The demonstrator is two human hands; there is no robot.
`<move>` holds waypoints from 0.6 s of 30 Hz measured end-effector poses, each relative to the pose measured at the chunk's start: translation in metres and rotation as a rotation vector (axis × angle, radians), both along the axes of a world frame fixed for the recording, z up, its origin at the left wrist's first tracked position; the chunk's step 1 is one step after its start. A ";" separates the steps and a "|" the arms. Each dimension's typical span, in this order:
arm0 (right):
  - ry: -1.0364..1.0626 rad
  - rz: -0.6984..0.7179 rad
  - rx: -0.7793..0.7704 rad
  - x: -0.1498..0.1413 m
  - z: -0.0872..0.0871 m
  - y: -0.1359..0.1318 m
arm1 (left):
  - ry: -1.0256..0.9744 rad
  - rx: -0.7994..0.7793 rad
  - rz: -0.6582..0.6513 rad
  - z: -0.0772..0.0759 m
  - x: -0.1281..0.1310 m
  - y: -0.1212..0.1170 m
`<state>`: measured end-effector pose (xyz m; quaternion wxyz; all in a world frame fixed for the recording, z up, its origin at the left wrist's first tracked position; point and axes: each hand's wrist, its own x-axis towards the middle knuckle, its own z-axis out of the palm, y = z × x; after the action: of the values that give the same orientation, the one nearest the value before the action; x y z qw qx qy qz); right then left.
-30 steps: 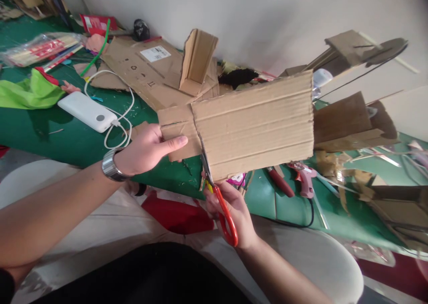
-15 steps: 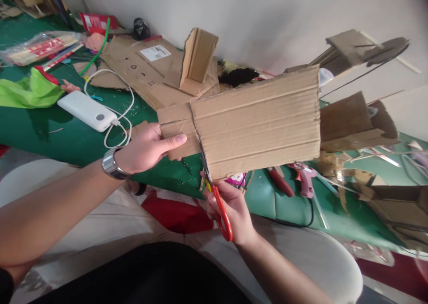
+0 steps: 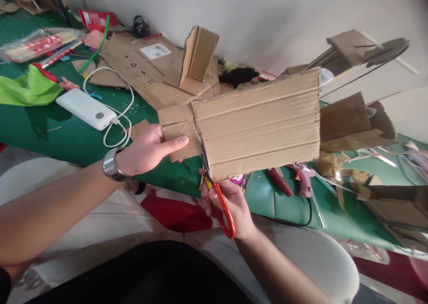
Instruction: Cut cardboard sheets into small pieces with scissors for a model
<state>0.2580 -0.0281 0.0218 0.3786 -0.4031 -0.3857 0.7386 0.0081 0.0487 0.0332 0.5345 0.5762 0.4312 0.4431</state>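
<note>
A ribbed sheet of cardboard (image 3: 261,125) is held up over the bench, with a cut line running across it near its left end. My left hand (image 3: 150,150) pinches the narrow left part, thumb on top and fingers underneath. My right hand (image 3: 230,206) is closed round the red-handled scissors (image 3: 227,212), partly tucked below the sheet's lower edge. The scissors' blades lie along the cut between the narrow part and the wide part. A patch of yellow shows at the scissors' pivot.
On the green bench (image 3: 30,121) lie a white power bank (image 3: 85,108) with a cable, flattened cardboard (image 3: 133,67) and a bag of sticks (image 3: 40,45). A pink glue gun (image 3: 305,179) is at right, beside cardboard constructions (image 3: 354,121). White stools (image 3: 310,255) stand in front.
The scissor handles have swung slightly right and my right hand has shifted a little with them. The cardboard and my left hand stay almost in place.
</note>
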 end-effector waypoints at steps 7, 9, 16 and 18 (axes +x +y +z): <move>0.007 -0.005 -0.006 0.001 -0.005 0.000 | -0.005 -0.011 -0.057 0.003 -0.001 0.000; 0.018 -0.008 -0.024 0.000 -0.006 0.001 | -0.024 -0.004 -0.068 0.004 0.001 -0.001; -0.026 0.006 -0.038 -0.004 0.001 0.004 | -0.102 -0.010 -0.096 0.003 0.007 -0.004; -0.046 0.022 -0.024 -0.003 0.003 0.005 | -0.095 -0.019 -0.082 0.005 0.007 -0.004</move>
<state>0.2550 -0.0230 0.0250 0.3569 -0.4200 -0.3898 0.7378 0.0148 0.0451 0.0378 0.5776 0.5666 0.3853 0.4437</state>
